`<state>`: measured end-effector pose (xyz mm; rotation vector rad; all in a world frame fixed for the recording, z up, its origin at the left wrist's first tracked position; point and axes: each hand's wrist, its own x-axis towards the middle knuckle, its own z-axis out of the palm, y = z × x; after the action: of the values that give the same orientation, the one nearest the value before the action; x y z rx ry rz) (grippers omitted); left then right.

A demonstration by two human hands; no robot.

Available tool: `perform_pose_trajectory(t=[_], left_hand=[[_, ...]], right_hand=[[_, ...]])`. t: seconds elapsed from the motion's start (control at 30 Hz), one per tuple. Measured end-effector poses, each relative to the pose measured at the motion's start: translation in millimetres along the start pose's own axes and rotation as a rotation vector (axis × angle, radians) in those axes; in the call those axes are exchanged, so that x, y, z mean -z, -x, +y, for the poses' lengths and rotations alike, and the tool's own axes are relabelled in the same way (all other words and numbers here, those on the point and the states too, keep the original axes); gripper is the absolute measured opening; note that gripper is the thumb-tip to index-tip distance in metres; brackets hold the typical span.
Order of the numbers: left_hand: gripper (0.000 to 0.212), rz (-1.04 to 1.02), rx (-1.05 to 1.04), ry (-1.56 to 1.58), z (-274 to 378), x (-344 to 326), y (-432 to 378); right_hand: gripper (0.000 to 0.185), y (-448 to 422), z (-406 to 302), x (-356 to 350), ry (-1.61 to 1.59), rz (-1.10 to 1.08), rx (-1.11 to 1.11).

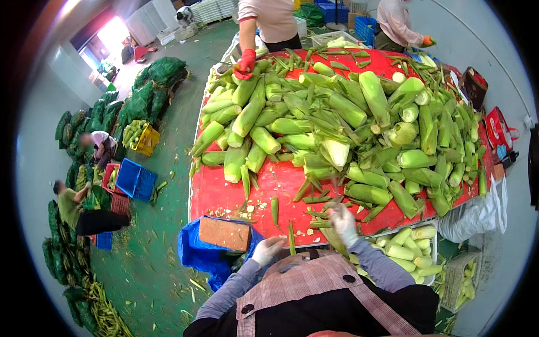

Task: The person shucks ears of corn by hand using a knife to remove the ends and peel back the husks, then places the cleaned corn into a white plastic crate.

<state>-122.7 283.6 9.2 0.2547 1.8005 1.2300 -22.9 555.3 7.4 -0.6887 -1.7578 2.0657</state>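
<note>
My left hand, in a pale glove, is at the front edge of the red table, beside a strip of green husk. It holds nothing that I can see. My right hand, also gloved, is over the table's front edge, its fingers closed around a thin, blurred tool, apparently a knife. Loose husk leaves lie near its fingertips. Beyond, a large heap of corn ears in green husks covers much of the table. One ear with a pale, partly peeled end lies towards me.
A brick rests on a blue bag at front left. A white crate of peeled corn is below my right arm. Opposite, a person's red-gloved hand reaches into the heap. Another worker stands at back right. Crates and sacks line the left.
</note>
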Motion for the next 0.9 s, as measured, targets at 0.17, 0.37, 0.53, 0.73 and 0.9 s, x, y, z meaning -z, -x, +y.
perform_pose_trajectory(t=[0.17, 0.37, 0.53, 0.73, 0.9], left_hand=[[0.051, -0.099, -0.221, 0.367, 36.8, -31.7, -4.9], [0.040, 0.045, -0.221, 0.366, 8.6, -12.1, 5.6], [0.033, 0.271, -0.289, 0.773, -3.1, 17.9, 21.9], [0.033, 0.395, -0.203, 0.737, -8.0, 5.3, 26.0], [0.032, 0.566, -0.212, 0.926, -36.4, -5.5, 35.2]], right_hand=[[0.034, 8.8, -40.9, -92.7, 0.113, -0.377, 0.005], [0.049, 1.2, -35.1, -113.2, 0.557, -0.592, 0.296], [0.051, -86.0, -44.0, -110.7, 0.725, -0.650, 0.211], [0.046, -233.1, -87.7, -130.0, 0.833, -0.480, 0.450], [0.038, -307.0, -109.6, -171.9, 0.807, -0.398, 0.538]])
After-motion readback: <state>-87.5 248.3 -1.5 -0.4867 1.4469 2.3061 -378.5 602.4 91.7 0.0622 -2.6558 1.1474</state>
